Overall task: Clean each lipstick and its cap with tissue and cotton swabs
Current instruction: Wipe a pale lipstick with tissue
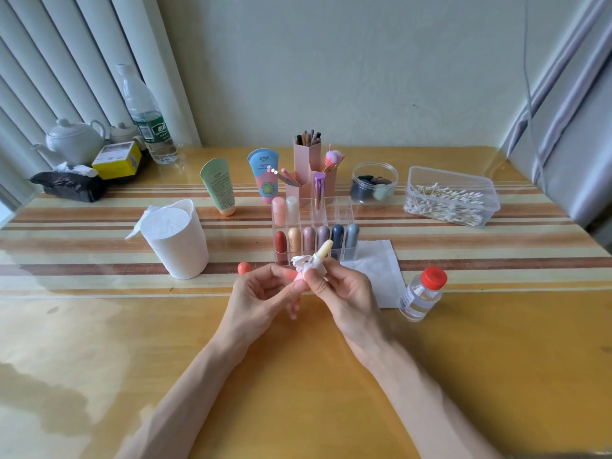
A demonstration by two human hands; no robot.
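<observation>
While the left hand [261, 294] is gripping the pink base of the lipstick [324, 250], the right hand [346, 293] is pinching a crumpled tissue [303, 262] against the tube just below the pale yellow stick. The left fingers [270, 271] are curling narrowly round the base from the left, and the right thumb and forefinger are closing on the tissue from the right, so the two sets of fingers are almost touching. The lipstick is being held above the table [298, 376], between both hands, and is tilting up and to the right, away from the person, with its stick standing clear of the tissue.

A coral cap [244, 268] is sitting on the table just left of the left fingers, apart from them. Just beyond the fingers a clear rack [344, 210] is holding a near row of six capped lipsticks and three more behind. A flat tissue sheet [376, 263] is lying just right of the right fingers, and a small clear bottle [422, 293] with a red lid is standing further right, near the sheet's edge. A tissue roll [175, 241] is standing well left of the left fingers, past the cap. A clear box of cotton swabs [452, 198] is resting well beyond the right fingers, to the right of the rack.
</observation>
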